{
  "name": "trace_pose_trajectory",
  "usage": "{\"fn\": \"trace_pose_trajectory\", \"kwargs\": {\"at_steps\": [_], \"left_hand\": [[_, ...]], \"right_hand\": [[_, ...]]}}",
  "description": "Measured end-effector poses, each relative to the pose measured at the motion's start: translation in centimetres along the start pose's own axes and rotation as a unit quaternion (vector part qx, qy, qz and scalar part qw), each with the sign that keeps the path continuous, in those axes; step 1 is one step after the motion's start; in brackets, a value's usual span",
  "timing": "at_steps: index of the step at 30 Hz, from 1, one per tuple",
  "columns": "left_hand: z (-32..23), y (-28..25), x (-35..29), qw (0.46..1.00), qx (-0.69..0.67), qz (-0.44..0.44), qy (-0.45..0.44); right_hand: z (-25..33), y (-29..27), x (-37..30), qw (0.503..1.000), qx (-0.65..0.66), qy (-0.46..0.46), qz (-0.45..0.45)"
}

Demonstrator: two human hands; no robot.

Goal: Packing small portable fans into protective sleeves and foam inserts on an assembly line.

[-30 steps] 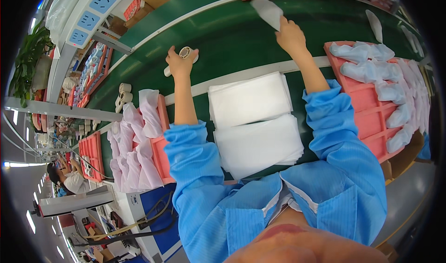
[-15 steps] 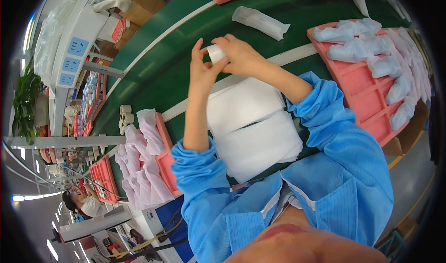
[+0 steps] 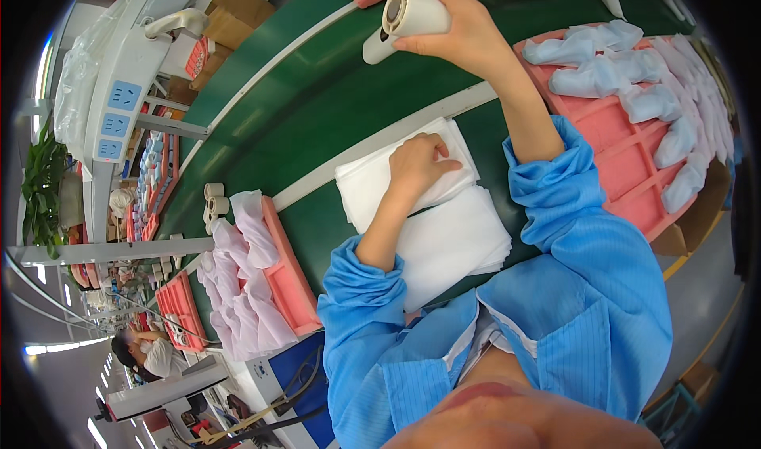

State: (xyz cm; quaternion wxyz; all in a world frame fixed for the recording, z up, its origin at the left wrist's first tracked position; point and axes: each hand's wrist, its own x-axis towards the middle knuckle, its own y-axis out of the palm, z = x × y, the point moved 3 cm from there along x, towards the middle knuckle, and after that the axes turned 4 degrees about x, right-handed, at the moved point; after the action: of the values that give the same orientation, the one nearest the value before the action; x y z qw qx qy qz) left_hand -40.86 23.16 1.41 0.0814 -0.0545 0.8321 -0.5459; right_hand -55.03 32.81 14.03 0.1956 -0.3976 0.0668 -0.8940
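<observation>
The right grip [image 3: 469, 33] is closed around a white device [image 3: 420, 13], as yet uncovered, the left grip [image 3: 416, 166] is loosely open over a stack of white sheets [image 3: 366, 187], and wrapped pieces [image 3: 606, 76] already lie in the pink tray [image 3: 583, 128] right of the right grip.

Leafy plant [image 3: 41, 178], three blue sockets [image 3: 116, 124], brown cardboard box [image 3: 239, 13]

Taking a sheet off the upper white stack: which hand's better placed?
Probably left: the left hand, seemingly free, is at the upper white stack; the right hand is farther off, gripping a white part.
</observation>
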Motion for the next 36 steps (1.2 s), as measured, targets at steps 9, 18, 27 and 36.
{"fn": "trace_pose_trajectory", "kwargs": {"at_steps": [9, 18, 27, 36], "left_hand": [[3.8, -0.9, 0.1, 0.973, -0.230, -0.024, 0.011], [2.1, -10.7, -4.8, 0.858, -0.478, -0.190, 0.016], [1.3, -12.5, -7.7, 0.705, -0.614, -0.345, 0.081], [0.1, -12.3, -8.1, 0.830, -0.367, -0.404, 0.116]], "right_hand": [[3.7, -4.9, -0.3, 0.967, 0.214, 0.116, 0.074], [2.5, -4.8, -1.4, 0.947, 0.209, 0.064, 0.237], [6.3, 4.0, -3.3, 0.956, 0.152, -0.133, 0.210], [6.8, 6.0, -5.0, 0.980, 0.075, -0.107, 0.147]]}}
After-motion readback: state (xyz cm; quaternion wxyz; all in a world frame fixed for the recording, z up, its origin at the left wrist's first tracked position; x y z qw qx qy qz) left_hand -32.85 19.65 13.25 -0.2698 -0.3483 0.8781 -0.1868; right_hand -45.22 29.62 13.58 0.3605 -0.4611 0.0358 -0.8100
